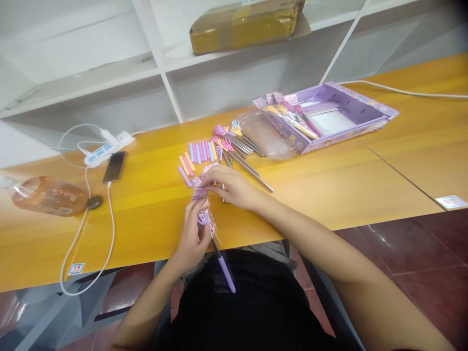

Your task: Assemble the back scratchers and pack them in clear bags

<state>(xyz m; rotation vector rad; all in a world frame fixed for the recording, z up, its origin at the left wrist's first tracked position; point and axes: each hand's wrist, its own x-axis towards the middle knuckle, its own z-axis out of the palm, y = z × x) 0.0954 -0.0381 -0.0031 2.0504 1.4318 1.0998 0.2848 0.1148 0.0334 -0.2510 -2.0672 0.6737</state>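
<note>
A purple back scratcher (227,274) in a clear plastic sleeve (213,225) points down towards my lap, its small claw end near my fingers. My left hand (190,239) is closed around the sleeve beside the claw. Just above, my right hand (234,187) pinches the printed purple card (200,193) at the sleeve's top. Past my right hand lie several loose metal rods with coloured claw heads (227,144). Left of them, short pink, blue, purple and yellow handle grips (202,152) lie in rows.
A purple display box (351,127) with packaged scratchers stands at the back right, clear plastic (272,136) beside it. On the left are a power strip (109,150), a phone (115,166), a white cable and an orange bottle (51,196). A taped carton (244,27) sits on the shelf.
</note>
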